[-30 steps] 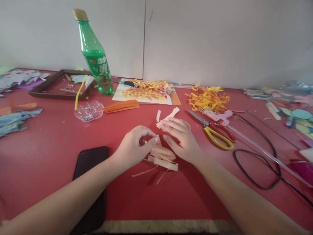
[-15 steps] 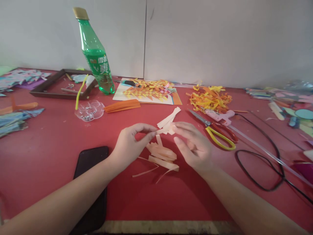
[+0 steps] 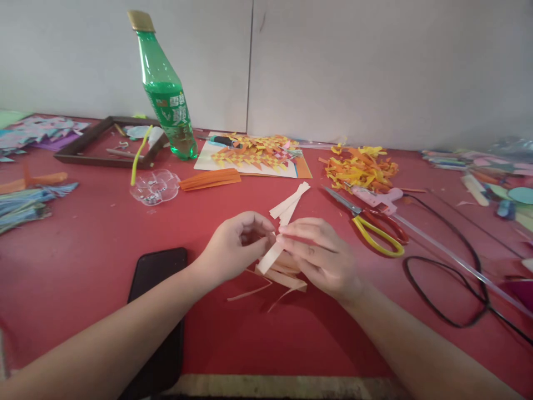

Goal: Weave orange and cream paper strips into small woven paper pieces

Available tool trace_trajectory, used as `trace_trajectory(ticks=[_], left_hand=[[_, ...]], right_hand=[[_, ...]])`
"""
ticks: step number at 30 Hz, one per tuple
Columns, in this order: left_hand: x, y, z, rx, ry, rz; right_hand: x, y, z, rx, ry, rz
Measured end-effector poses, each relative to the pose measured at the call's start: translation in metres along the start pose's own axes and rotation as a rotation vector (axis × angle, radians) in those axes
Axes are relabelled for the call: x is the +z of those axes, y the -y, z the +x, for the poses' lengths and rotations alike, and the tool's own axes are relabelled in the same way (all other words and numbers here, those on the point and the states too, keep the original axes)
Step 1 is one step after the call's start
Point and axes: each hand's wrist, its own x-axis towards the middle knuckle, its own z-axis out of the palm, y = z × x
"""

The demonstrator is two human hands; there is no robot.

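Observation:
Over the middle of the red table, my left hand (image 3: 237, 244) and my right hand (image 3: 320, 253) meet fingertip to fingertip. Between them is a pale paper strip (image 3: 270, 259), its free end slanting down and left. Both sets of fingers are pinched on it, though the exact grip is partly covered by the fingertips. Beneath lie loose peach paper strips (image 3: 287, 278), some thin and curling. Just beyond my fingers, a few flat cream strips (image 3: 290, 201) cross one another.
Scissors (image 3: 360, 216) and a pink glue gun (image 3: 377, 199) with a looping black cord lie right. A phone (image 3: 158, 272) is under my left forearm. Farther back are a green bottle (image 3: 169, 100), a clear bead tray (image 3: 155, 188), orange strips (image 3: 211, 179) and yellow-orange scraps (image 3: 360, 169).
My fingertips have come together, the right hand shifting slightly left and down. The held strip, earlier stretched sideways between the hands, now points down toward me. The view has shifted slightly.

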Motion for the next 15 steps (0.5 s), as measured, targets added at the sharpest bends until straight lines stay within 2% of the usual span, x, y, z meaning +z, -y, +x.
trace_trajectory(ticks=[3, 10, 15], left_hand=[[0.0004, -0.0030, -0.0007, -0.031, 0.038, -0.097], [-0.0019, -0.0041, -0.0017, -0.088, 0.061, -0.256], [-0.0012, 0.0012, -0.0010, -0.058, 0.057, -0.141]], right_hand=[[0.0016, -0.0013, -0.0015, 0.021, 0.016, -0.026], [0.0055, -0.0009, -0.0031, 0.146, -0.043, -0.029], [0.0072, -0.0007, -0.0016, 0.158, -0.065, 0.008]])
